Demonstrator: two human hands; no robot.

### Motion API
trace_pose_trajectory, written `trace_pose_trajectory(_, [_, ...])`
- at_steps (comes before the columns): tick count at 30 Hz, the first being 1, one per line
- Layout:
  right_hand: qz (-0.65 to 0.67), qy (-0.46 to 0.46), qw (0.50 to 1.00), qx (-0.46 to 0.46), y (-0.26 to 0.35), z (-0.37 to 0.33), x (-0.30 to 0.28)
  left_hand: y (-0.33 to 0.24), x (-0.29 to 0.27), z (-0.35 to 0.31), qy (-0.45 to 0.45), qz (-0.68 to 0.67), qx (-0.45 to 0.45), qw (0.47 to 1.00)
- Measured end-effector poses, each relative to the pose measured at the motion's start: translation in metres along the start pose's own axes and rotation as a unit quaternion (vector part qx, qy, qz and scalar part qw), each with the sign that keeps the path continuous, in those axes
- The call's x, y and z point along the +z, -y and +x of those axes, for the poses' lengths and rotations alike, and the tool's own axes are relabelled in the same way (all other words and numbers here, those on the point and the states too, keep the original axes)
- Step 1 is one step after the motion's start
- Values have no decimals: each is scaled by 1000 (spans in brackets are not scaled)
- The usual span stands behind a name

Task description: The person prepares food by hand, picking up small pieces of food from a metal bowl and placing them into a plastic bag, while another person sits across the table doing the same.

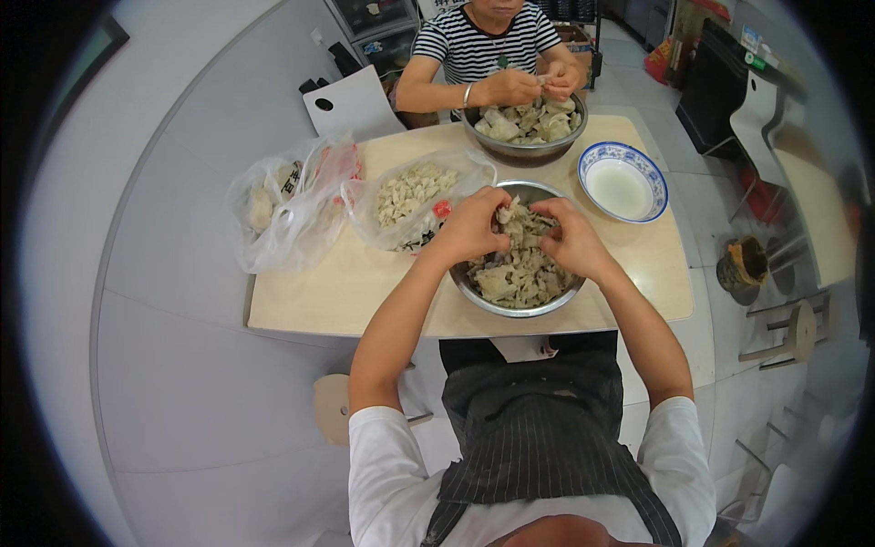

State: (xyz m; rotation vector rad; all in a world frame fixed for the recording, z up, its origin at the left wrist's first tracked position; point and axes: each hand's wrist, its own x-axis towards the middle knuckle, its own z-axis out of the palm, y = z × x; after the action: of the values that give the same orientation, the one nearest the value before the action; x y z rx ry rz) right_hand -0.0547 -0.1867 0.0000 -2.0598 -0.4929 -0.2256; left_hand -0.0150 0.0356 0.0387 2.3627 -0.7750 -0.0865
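Steel bowl (pixel 474 296): heaped with folded dumplings, we judge well along. Left hand (pixel 471 226) and right hand (pixel 567 239) fingers pinch one dumpling (pixel 507 215); bagged wrappers (pixel 410 193) beyond left fingers remain.

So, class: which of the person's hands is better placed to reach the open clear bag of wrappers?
Probably the left hand: it sits beside the clear bag, which lies to the left of the steel bowl. The right hand would have to cross over the bowl.
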Motion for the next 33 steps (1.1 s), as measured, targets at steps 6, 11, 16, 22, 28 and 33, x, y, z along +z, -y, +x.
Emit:
trace_pose_trajectory(6, [119, 97, 986, 70, 5, 4, -4, 12, 19, -4, -32, -273, 4, 961])
trace_pose_trajectory(11, [214, 61, 972, 75, -12, 6, -8, 5, 34, 11, -26, -366, 3, 930])
trace_pose_trajectory(16, [219, 12, 973, 68, -1, 1, -15, -13, 36, 18, -111, -201, 69, 971])
trace_pose_trajectory(22, [73, -15, 996, 48, 7, -3, -15, -29, 32, 11, -65, -163, 45, 983])
trace_pose_trajectory(28, [4, -64, 998, -12, 30, -2, -9, -41, 38, 3, -108, -226, -2, 968])
trace_pose_trajectory(33, [59, -53, 995, 55, 40, -6, -6, -43, 39, -6, -152, -227, 30, 962])
